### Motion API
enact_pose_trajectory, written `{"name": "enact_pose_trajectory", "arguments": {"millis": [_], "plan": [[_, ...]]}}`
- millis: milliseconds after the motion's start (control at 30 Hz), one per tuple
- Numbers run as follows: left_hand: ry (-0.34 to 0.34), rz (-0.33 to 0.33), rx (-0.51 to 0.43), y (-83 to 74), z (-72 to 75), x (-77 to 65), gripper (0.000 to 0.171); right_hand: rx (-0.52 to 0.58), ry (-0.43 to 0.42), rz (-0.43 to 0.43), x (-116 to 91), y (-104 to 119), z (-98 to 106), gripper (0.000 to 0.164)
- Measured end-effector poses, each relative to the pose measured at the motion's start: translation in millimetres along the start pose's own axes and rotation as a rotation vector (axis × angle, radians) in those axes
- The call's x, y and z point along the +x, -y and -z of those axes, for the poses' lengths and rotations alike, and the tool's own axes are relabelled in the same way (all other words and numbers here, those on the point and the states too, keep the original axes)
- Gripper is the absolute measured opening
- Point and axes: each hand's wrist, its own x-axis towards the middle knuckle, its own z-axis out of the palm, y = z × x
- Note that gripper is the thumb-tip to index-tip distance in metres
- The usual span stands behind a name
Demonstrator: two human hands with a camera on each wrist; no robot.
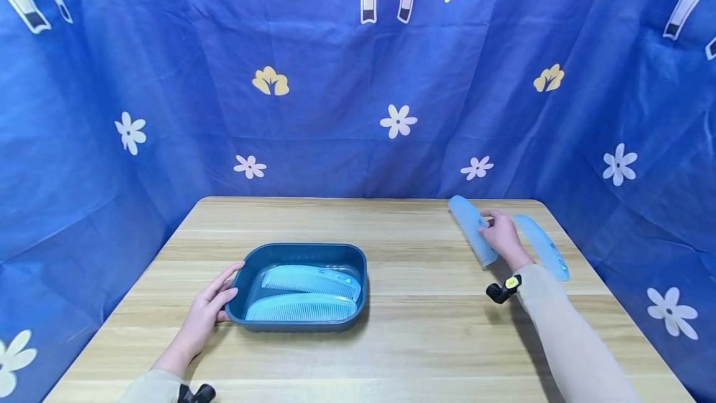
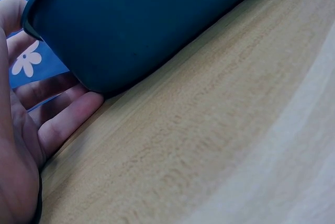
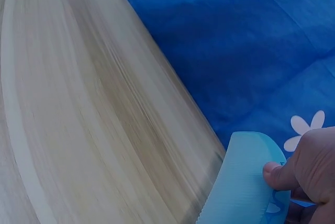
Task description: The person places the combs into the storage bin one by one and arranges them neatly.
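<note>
My left hand (image 1: pixel 204 316) grips the left end of a dark blue plastic basin (image 1: pixel 296 327), its thumb at the rim. In the left wrist view, fingers (image 2: pixel 73 122) touch the basin's lower outer wall (image 2: pixel 131 30). Inside the basin lie two light blue combs, a rear comb (image 1: pixel 310 278) and a front comb (image 1: pixel 302 308). At the table's far right, my right hand (image 1: pixel 503 235) pinches a translucent light blue comb (image 1: pixel 471 229). Its thumb presses the comb's face (image 3: pixel 241 182) in the right wrist view; the other fingers are partly hidden. Another such comb (image 1: pixel 542 247) lies just right of this hand.
Everything stands on a light wood-grain table (image 1: pixel 414 328). A blue cloth (image 1: pixel 335 48) with flowers and animal legs printed on it hangs behind and along both sides. A black wrist strap with a camera (image 1: pixel 502 289) sits on the right wrist.
</note>
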Motion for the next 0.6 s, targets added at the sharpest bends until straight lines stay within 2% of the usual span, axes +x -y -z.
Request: {"name": "enact_pose_trajectory", "arguments": {"millis": [600], "plan": [[0.007,0.014,0.001,0.6,0.2,0.3,0.047,0.084,0.024,0.033,-9.3,29.7,-15.8,0.039]]}}
